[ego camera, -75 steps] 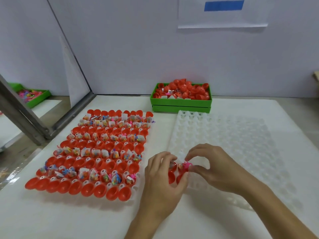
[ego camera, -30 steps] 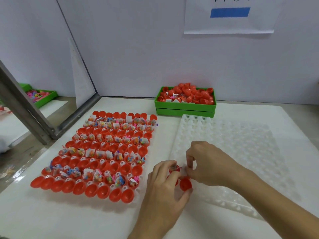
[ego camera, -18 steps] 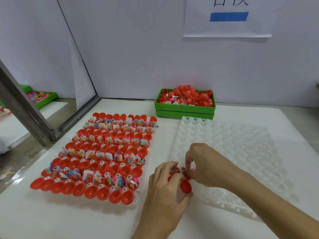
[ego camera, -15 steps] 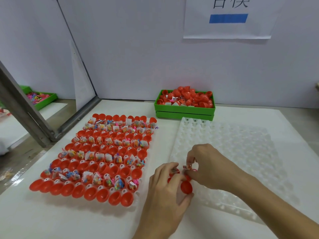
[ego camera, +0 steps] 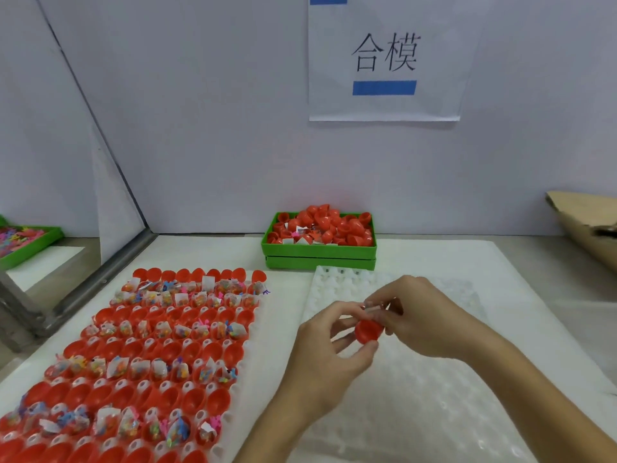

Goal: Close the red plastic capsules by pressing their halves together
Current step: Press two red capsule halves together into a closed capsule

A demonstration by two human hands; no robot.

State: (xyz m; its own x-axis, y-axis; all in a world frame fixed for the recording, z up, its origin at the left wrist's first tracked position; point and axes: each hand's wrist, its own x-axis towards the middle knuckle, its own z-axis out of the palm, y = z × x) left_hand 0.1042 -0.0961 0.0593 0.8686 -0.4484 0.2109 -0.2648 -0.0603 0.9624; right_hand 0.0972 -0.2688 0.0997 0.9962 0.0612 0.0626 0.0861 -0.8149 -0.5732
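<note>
Raised off the clear tray since half a second ago, the red capsule [ego camera: 368, 330] is now held in the air between both hands, above the near left part of the clear blister tray [ego camera: 434, 412], where earlier it was worked just above the tray surface. The view has also tipped upward, so that the printed wall sign [ego camera: 384, 58] is now seen whole.

The capsule is gripped by the left hand [ego camera: 329, 355], with the thumb under it and the fingers curled behind it, so that the open half is steadied. It is pinched from above by the right hand [ego camera: 420, 315], whose fingertips are closed on what seems to be a small clear packet at the rim. The packet is probably being tucked in so that nothing is trapped when the halves are pressed together; whether the second half is already seated cannot be told, because it is hidden by the fingers.

To the left, the red tray of open capsules [ego camera: 140, 359] is kept within easy reach, with many halves filled with coloured trinkets and none visibly closed. Behind it, more capsule parts are heaped in the green bin [ego camera: 319, 253]. The clear tray is presumably laid out to receive closed capsules. The work is judged to be at an early stage.
</note>
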